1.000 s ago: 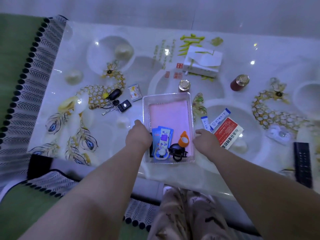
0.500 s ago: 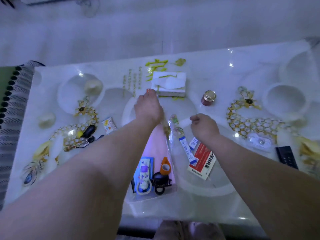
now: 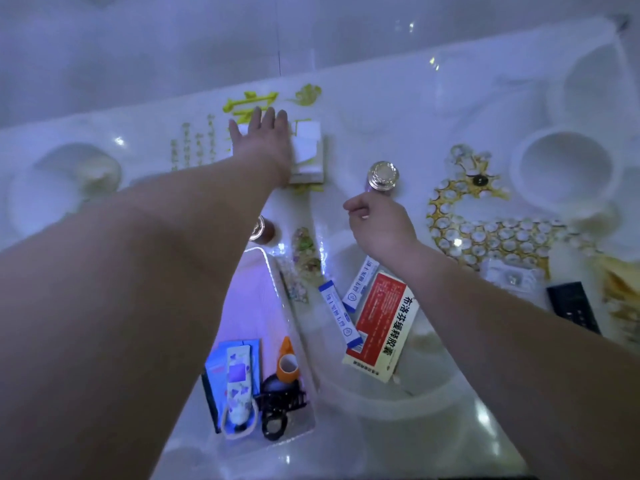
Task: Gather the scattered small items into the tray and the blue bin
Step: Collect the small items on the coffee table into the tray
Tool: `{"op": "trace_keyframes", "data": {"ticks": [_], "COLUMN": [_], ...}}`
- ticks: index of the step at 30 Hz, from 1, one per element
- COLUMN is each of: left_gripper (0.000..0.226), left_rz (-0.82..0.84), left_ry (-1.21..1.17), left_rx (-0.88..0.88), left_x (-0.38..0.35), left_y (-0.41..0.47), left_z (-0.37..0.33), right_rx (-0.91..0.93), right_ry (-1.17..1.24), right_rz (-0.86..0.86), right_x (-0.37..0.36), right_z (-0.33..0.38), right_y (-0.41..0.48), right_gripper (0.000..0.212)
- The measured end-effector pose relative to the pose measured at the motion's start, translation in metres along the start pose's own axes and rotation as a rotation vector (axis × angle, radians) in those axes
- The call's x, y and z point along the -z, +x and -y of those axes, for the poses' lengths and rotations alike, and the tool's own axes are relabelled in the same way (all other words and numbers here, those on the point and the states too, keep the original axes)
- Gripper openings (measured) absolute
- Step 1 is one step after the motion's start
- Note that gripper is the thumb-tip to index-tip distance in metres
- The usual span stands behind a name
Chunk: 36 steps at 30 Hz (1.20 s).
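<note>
While my left hand reaches far out, its fingers lie straight and slightly spread, resting flat on the white tissue box, whose free part shows just right of them. My right hand has its fingers curled in toward the palm, with nothing visible between them; a jar with a shiny lid stands just beyond those knuckles, apart from them. Nearer me than the curled fingers, blue-and-white sachets and a red-and-white medicine box lie on the table, just beside the clear tray. That tray sits well behind my left fingertips, beside the forearm, holding a blue packet, a patterned tube, an orange piece and a black hair clip
</note>
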State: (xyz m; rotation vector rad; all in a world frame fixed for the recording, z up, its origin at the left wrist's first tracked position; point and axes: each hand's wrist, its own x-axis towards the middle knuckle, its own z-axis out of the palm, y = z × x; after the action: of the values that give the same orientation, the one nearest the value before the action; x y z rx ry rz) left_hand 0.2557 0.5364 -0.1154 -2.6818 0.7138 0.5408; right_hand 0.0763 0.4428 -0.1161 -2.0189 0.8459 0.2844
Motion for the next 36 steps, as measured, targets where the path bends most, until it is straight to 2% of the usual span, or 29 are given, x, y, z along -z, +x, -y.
{"op": "trace_keyframes", "data": {"ticks": [2, 6, 9, 12, 18, 24, 30, 36], "left_gripper": [0.108, 0.091, 0.085, 0.086, 0.095, 0.098, 0.097, 0.091], "left_rz": [0.008, -0.080, -0.159, -0.161, -0.100, 0.028, 0.175, 0.192], "left_ry": [0.028, 0.027, -0.060, -0.153, -0.226, -0.299, -0.305, -0.187], "left_rx": [0.008, -0.013, 0.028, 0.070, 0.085, 0.121, 0.094, 0.024], "left_x": [-0.002, -0.006, -0.003, 0.011, 0.023, -0.004, -0.035, -0.062], "left_y": [0.004, -0.001, -0.016, -0.048, -0.144, -0.219, -0.243, -0.231], "left_z": [0.004, 0.006, 0.016, 0.041, 0.090, 0.118, 0.116, 0.090], "right_rx": [0.012, 0.003, -0.006, -0.013, 0.005, 0.006, -0.036, -0.037], "right_ry": [-0.008, -0.022, -0.029, -0.051, -0.117, -0.176, -0.219, -0.224], "right_rz": [0.014, 0.034, 0.060, 0.101, 0.224, 0.285, 0.313, 0.262], "right_x": [-0.003, -0.008, -0.013, -0.018, -0.031, -0.034, -0.049, -0.062], "right_z": [-0.002, -0.001, 0.005, 0.020, 0.068, 0.094, 0.089, 0.070], "right_y": [0.001, -0.001, -0.011, -0.031, -0.075, -0.107, -0.112, -0.114], "right_gripper": [0.034, 0.035, 0.034, 0.033, 0.034, 0.030, 0.038, 0.028]}}
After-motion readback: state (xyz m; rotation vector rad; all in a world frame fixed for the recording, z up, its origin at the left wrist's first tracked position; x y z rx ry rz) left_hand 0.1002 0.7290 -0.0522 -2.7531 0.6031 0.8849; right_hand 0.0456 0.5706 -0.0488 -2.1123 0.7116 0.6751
